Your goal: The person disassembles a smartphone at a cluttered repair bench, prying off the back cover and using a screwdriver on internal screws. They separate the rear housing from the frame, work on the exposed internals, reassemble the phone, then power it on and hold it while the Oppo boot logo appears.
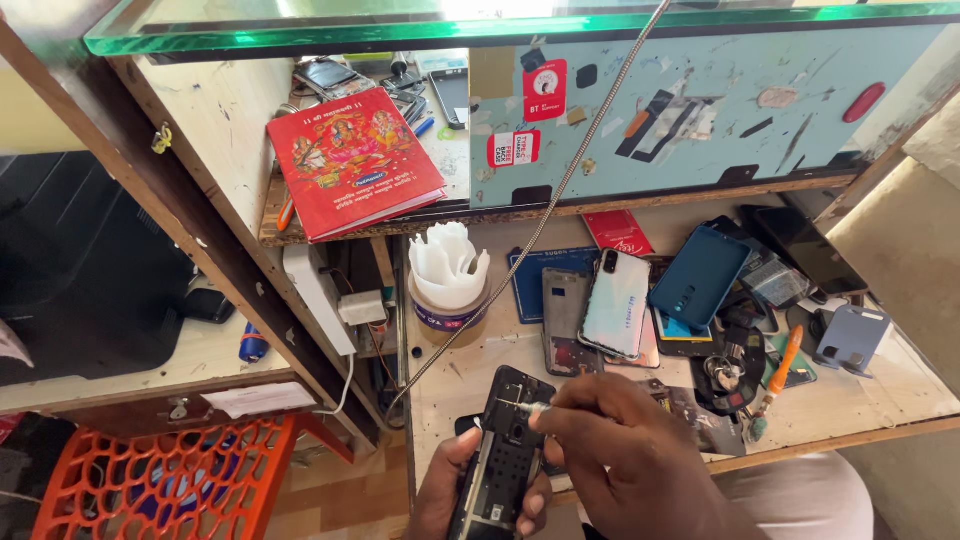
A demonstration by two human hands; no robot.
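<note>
Left hand (450, 495): fingers wrapped round the lower body of an opened phone (505, 455), clamped on its edges from below, thumb side at the left.
Right hand (625, 455): fingers pinched together on a thin metal tool (537, 409), whose tip touches the upper part of the phone.
Opened phone: held upright and slightly tilted at the front edge of the bench (850, 400), at the bottom centre of the view; back cover off, dark inner frame showing, a round camera part near the middle and a grid of small holes lower down.
Tool: slim, silvery, shiny; most of its length is hidden inside the right hand.
Bench: pale, scuffed wood, scratched and stained.
Just beyond the hands: a white phone (615, 303) with a glossy back lies over a grey phone frame (563, 320); a teal phone case (698, 277) of matte plastic sits to their right.
Tub (447, 300): round, white, holding curled white plastic pieces.
Flexible metal arm (545, 205): ribbed, running diagonally from the top to the bench.
Orange-handled screwdriver (780, 370): lying at the right.
Red book (352, 160): glossy cover, on the shelf above.
Orange stool (170, 480): plastic lattice, lower left.
</note>
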